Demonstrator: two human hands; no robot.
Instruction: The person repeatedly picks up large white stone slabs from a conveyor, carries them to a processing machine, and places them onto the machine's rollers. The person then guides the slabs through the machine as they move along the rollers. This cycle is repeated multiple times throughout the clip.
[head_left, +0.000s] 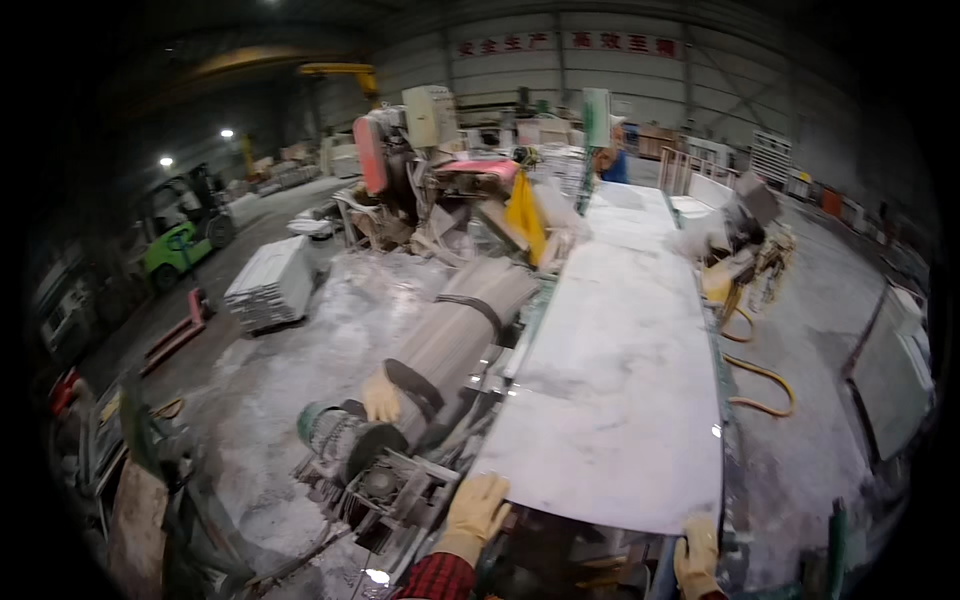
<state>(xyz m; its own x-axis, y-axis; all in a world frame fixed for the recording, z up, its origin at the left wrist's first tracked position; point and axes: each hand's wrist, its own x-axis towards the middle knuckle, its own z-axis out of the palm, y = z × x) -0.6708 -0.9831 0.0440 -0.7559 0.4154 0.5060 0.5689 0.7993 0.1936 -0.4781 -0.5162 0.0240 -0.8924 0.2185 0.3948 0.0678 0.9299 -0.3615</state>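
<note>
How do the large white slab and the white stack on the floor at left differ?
The slab is one long sheet; the stack has several layers. The left hand and right hand are at the slab's near corners; no hand touches the stack. Both look whitish.

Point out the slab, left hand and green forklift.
White slab [620, 370]: head view, middle of its top face.
Left hand [477, 510]: head view, back of the gloved hand.
Green forklift [176, 249]: head view, its green body.

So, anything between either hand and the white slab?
Nothing visible except the pale yellow gloves. The left hand is at the near left corner of the white slab, the right hand at its near right; blur hides exact contact.
</note>
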